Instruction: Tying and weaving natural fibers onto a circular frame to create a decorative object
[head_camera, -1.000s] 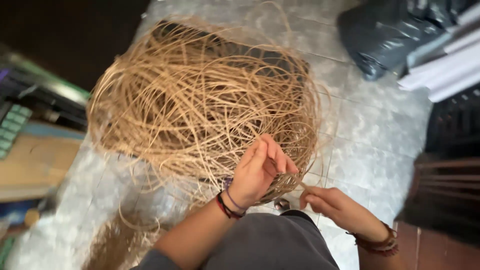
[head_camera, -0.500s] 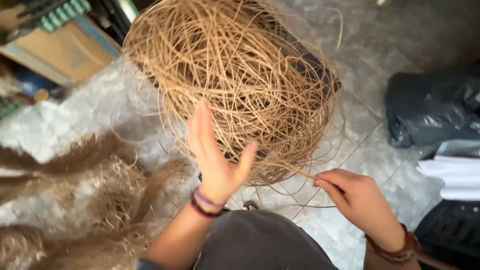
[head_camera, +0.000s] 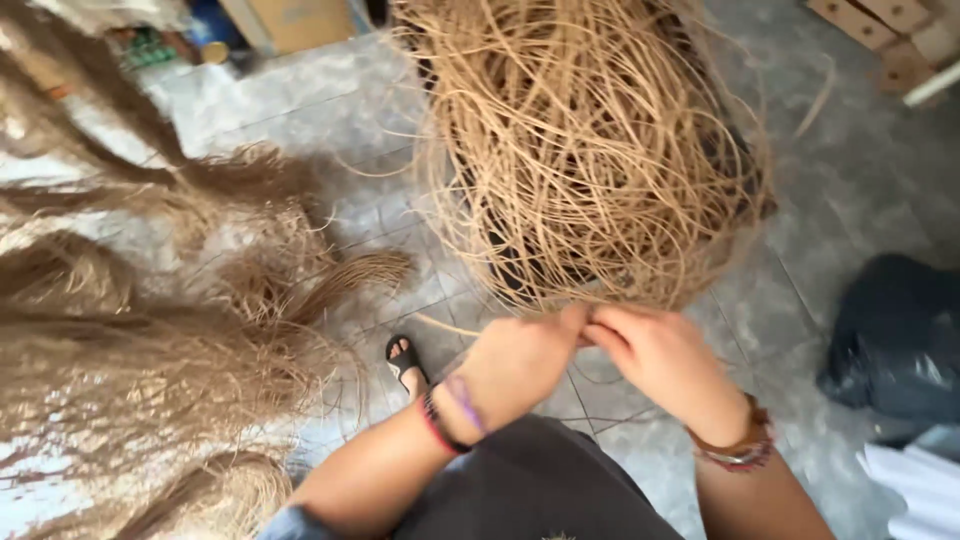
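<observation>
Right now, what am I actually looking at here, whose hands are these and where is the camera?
The camera sits on a person's head and looks down, so both hands are that person's own. The left hand and right hand meet at the lower edge of a big tangled coil of tan cane strands, fingertips pinched together; the exact strand in their grip is blurred. The coil rests on a grey tiled floor. Loose brown fibre bundles lie on the left, a dark plastic bag on the right, and a sandalled foot shows below.
</observation>
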